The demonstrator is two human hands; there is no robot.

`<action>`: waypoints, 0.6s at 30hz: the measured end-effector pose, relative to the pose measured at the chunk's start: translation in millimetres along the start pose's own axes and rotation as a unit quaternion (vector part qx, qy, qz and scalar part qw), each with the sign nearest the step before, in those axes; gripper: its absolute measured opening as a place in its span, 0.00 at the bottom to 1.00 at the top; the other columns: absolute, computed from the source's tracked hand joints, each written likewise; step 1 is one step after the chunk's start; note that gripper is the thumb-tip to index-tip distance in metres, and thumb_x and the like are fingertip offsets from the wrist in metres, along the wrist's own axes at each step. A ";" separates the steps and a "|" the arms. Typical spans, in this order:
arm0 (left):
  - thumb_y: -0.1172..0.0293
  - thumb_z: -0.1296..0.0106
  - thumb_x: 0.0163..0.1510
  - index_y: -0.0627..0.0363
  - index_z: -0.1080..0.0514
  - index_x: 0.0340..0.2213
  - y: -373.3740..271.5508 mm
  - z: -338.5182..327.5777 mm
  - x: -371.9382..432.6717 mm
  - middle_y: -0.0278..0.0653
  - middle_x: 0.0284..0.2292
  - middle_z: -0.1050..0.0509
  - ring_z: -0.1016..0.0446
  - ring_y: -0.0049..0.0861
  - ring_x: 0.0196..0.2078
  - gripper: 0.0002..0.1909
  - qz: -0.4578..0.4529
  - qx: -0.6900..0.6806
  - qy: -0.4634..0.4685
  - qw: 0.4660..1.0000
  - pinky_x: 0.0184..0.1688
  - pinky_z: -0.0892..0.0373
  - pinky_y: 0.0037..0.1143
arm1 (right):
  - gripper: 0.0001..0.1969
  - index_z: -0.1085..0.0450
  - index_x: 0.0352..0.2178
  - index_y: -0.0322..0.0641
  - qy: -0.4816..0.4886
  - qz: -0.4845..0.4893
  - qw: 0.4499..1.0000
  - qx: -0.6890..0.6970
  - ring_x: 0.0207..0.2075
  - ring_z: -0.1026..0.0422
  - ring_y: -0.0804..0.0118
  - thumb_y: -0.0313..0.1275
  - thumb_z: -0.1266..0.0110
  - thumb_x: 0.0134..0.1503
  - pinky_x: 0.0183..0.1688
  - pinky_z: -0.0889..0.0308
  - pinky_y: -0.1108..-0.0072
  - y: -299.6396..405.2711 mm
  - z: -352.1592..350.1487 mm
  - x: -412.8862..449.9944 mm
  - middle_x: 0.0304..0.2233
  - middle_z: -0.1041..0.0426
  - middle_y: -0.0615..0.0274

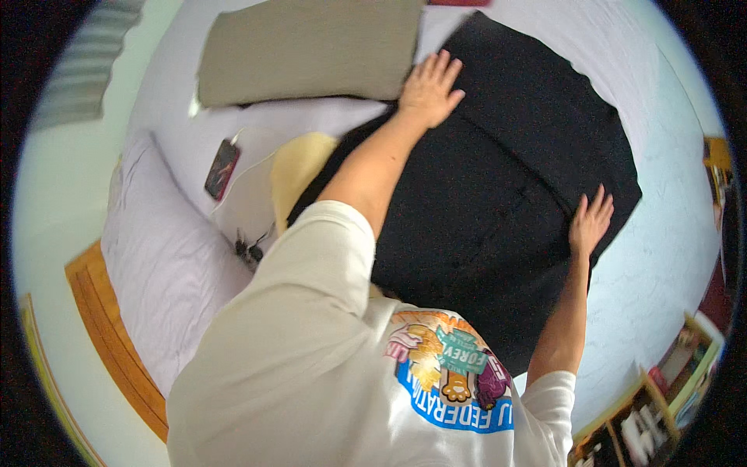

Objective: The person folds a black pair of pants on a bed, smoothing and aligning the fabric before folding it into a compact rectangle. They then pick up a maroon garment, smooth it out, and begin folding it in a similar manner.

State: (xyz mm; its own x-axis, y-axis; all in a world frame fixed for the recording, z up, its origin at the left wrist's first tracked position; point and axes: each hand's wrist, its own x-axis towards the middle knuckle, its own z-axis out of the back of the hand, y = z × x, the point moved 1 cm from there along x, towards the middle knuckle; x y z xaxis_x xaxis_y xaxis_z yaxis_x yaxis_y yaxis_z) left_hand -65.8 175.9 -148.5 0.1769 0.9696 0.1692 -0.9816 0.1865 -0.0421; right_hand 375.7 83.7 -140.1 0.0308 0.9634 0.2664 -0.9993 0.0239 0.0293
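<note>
A large piece of black cloth (467,204) lies spread on the bed in front of me, with a fold line running across it. My left hand (430,90) rests flat on its far left part, fingers apart, close to the corner of a folded olive-grey cloth (309,52). On the right, my right hand (590,222) presses flat near the black cloth's right edge, its fingers spread. Neither hand grips anything. My left arm and shirt hide part of the cloth's near left side.
Left of the black cloth are a pale yellow item (297,169), a phone (222,169) with a white cable, and a small dark object (250,251). A lavender pillow (175,257) lies farther left, by a wooden bed edge (117,333). Shelves (642,420) stand at lower right.
</note>
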 end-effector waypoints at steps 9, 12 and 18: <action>0.49 0.70 0.65 0.55 0.56 0.65 18.9 32.1 -92.2 0.42 0.67 0.59 0.61 0.32 0.70 0.34 -0.045 0.099 0.077 0.991 0.69 0.63 0.33 | 0.32 0.57 0.66 0.43 0.025 -0.002 0.994 -0.102 0.67 0.54 0.48 0.48 0.68 0.67 0.66 0.55 0.60 -13.6 5.3 -100.5 0.67 0.56 0.50; 0.49 0.69 0.64 0.56 0.55 0.65 16.7 42.1 -95.6 0.42 0.67 0.59 0.63 0.32 0.70 0.35 -0.032 0.144 0.141 0.979 0.69 0.65 0.35 | 0.31 0.55 0.65 0.41 0.096 -0.015 0.989 -0.112 0.65 0.49 0.44 0.46 0.67 0.67 0.63 0.48 0.60 -14.1 2.5 -111.0 0.67 0.54 0.49; 0.50 0.68 0.64 0.53 0.55 0.65 10.0 83.7 -124.4 0.43 0.68 0.59 0.66 0.43 0.70 0.34 -0.030 0.122 0.315 0.941 0.68 0.67 0.40 | 0.31 0.51 0.64 0.41 0.174 -0.005 0.972 -0.161 0.62 0.43 0.44 0.46 0.64 0.66 0.62 0.46 0.62 0.1 31.5 -136.7 0.64 0.47 0.50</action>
State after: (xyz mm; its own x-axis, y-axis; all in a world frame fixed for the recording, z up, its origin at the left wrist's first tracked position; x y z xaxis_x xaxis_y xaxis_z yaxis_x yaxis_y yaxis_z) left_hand -103.7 43.9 -87.6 0.1643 0.8743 -0.4568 -0.9425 0.2757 0.1888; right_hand 372.0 -56.3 -146.2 0.0867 0.9934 -0.0753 -0.9557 0.0616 -0.2879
